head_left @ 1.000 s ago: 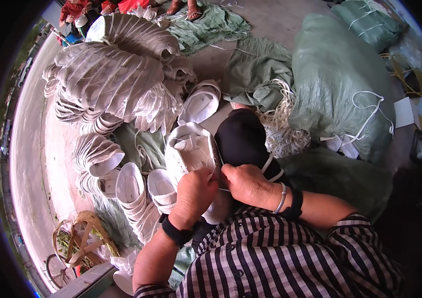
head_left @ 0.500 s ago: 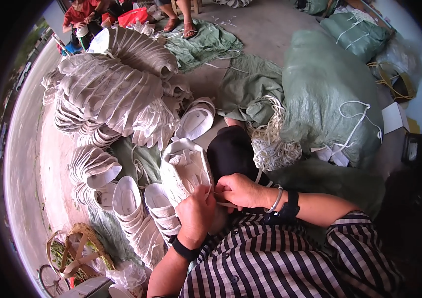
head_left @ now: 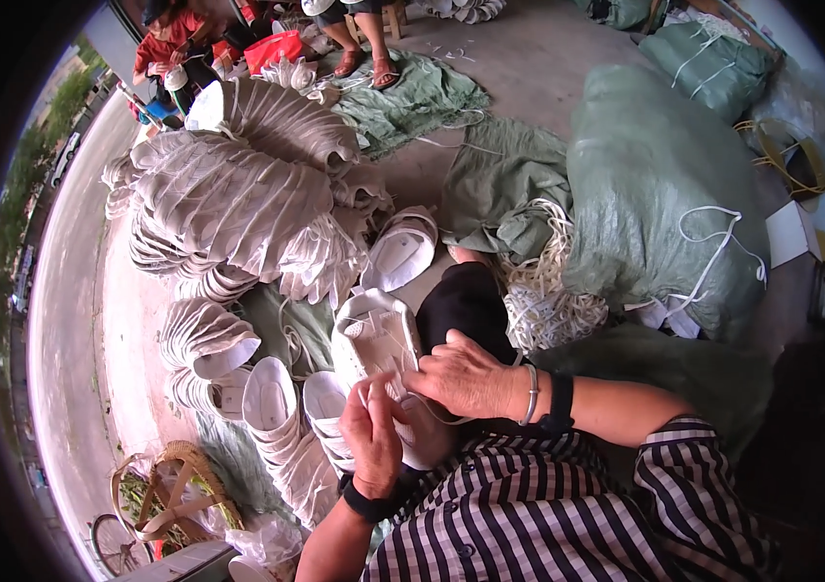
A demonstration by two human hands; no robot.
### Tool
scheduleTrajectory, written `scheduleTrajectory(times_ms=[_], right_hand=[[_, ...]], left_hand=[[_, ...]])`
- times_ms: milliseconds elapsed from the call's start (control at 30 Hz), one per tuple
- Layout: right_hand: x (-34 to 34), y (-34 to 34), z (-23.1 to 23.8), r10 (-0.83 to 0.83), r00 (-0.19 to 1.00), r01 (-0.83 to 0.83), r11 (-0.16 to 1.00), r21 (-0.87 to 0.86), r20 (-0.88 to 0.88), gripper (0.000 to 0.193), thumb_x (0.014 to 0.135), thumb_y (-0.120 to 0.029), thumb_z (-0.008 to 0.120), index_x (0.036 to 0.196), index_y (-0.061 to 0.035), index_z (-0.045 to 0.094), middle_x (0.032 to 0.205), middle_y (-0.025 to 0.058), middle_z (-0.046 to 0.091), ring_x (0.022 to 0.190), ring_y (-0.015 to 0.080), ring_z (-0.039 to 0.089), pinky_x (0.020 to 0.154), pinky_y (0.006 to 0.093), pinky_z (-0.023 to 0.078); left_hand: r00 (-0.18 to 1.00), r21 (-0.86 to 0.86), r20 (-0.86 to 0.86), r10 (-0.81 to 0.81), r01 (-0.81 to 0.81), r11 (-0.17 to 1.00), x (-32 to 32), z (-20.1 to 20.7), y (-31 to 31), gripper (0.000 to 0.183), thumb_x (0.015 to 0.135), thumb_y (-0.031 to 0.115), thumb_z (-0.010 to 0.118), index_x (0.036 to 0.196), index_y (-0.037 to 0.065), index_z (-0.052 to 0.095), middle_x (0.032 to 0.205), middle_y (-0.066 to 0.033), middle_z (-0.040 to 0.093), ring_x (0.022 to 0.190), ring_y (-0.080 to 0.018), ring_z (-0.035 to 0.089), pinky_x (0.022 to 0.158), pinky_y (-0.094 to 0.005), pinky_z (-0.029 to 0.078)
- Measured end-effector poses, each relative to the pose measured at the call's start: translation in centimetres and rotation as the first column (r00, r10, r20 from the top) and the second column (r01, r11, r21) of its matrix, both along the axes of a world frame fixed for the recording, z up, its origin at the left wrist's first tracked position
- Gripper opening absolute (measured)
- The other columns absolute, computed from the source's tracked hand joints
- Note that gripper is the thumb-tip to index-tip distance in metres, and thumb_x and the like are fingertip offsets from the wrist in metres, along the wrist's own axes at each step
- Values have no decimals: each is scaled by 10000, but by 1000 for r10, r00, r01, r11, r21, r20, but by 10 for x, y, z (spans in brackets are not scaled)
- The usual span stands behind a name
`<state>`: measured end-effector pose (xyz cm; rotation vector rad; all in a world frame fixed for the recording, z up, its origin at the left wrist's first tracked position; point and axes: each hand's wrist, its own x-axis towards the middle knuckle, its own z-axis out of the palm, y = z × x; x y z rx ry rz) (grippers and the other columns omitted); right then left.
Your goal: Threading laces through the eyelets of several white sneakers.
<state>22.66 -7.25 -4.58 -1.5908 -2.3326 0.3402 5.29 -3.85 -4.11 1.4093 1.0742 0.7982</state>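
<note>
A white canvas shoe (head_left: 373, 335) rests against my leg, its opening facing away from me. My right hand (head_left: 461, 376) is closed in a pinch at the shoe's lacing edge, on a thin white shoelace (head_left: 448, 419) that trails below the fingers. My left hand (head_left: 373, 435) is at the shoe's front, its fingers bent together over the lacing. What lies between those fingertips is too small and partly hidden to make out. Directly to the left stand nested stacks of white shoe uppers (head_left: 272, 403).
A big heap of white shoe uppers (head_left: 228, 199) lies ahead on the left. A bundle of white laces (head_left: 553, 310) sits beside a large green sack (head_left: 660, 184) on the right. A woven basket (head_left: 175, 495) stands at lower left. Another person (head_left: 175, 44) handles a shoe at far left.
My left hand has shifted back from the lacing, its fingers opening out of a tighter fist. My right hand has turned more palm-down over the shoe's edge. The whole view has shifted slightly.
</note>
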Motion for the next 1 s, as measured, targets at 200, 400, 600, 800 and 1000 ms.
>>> scheduleTrajectory(times_ms=[200,400,600,800,1000], right_hand=[[13,14,-1,134,978,-146,987,62,159,66,720,-167,619,767,-124,604,691,24,592,666,190,611,684,363,354],[24,8,-22,179,984,-177,977,120,-12,31,713,-175,602,714,-148,586,628,-7,554,691,180,547,725,361,366],[20,0,-33,155,988,-150,946,288,5,48,753,-163,557,714,-135,566,619,-15,527,678,170,539,765,359,387],[21,3,-37,88,996,-72,906,417,-19,47,750,-169,554,715,-137,555,593,-25,532,652,144,552,785,348,379],[22,5,-13,17,960,-9,1000,28,-278,156,806,-201,600,710,-95,539,603,77,594,610,238,619,728,363,429]], left_hand=[[753,208,-608,-251,456,865,19,16,24,188,888,135,512,1027,68,618,676,-167,632,636,-297,644,583,-391,500],[222,-64,-893,-392,799,598,36,25,40,110,832,118,520,895,73,598,750,-169,646,727,-360,648,640,-456,522],[88,-149,-889,-450,873,465,40,9,48,125,810,105,533,912,43,572,793,-147,659,732,-340,661,629,-448,528],[221,145,-920,-322,959,244,19,-3,53,128,849,109,543,923,5,533,734,-137,646,644,-252,665,540,-328,528],[994,-144,14,-107,108,984,-3,2,28,157,970,180,495,956,24,492,652,-9,543,531,-75,490,485,-201,400]])
